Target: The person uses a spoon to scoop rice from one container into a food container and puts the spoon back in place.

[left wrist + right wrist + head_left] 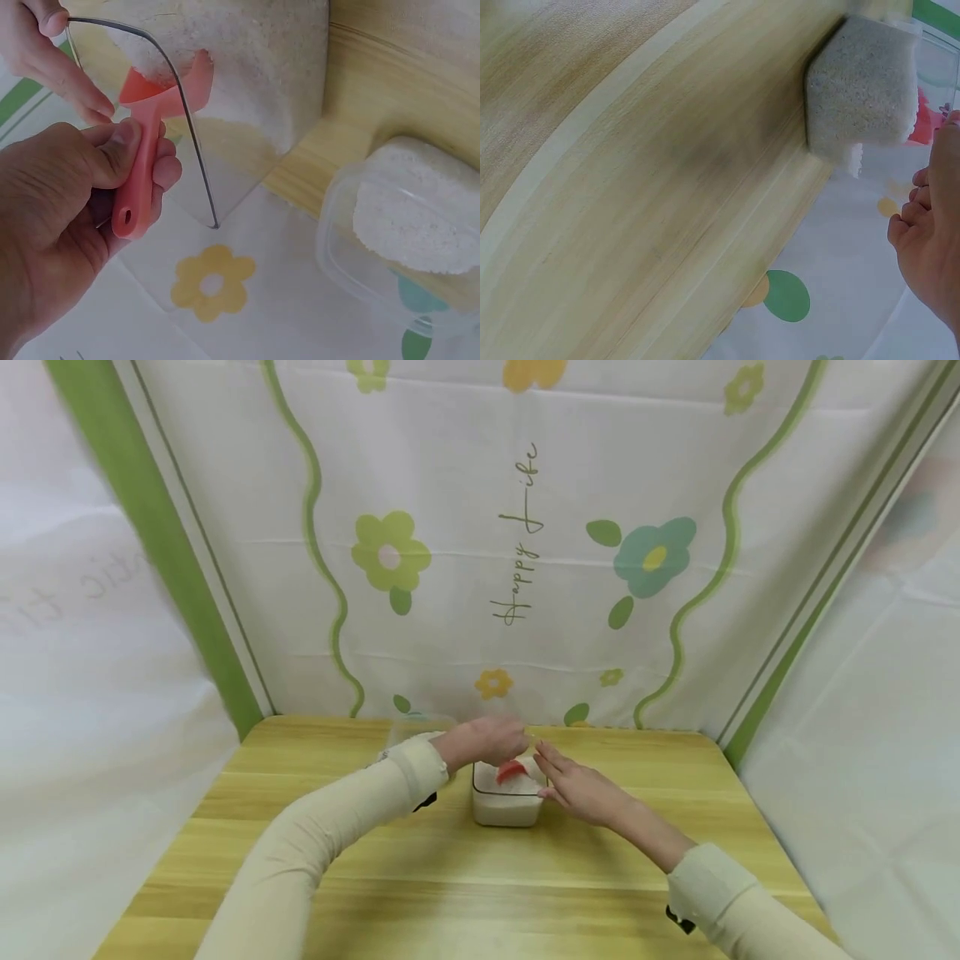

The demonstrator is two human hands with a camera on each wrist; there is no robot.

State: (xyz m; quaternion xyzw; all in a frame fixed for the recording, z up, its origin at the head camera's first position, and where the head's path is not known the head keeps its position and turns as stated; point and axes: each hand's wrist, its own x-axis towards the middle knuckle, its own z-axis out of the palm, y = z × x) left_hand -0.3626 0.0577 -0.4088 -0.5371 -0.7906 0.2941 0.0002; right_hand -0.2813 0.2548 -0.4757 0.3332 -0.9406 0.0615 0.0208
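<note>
My left hand [491, 739] grips the handle of a coral-red scoop [141, 176], thumb pressed along it. The scoop's head dips into white grains like rice inside a clear square container [506, 816] with a dark rim. In the left wrist view the scoop's mouth lies against the sloping grain, seen through the clear wall. My right hand [585, 789] rests at the container's right side, its fingers extended along the wall and the thumb near the front corner. In the right wrist view, that hand [934, 240] partly leaves the frame.
Left of the square container, partly behind my left arm, stands a second clear tub [327, 225] with a mound of white grain [420, 214] in it. The wooden table [480, 893] ends at a printed flower curtain [465, 610], and white cloth hangs on both sides.
</note>
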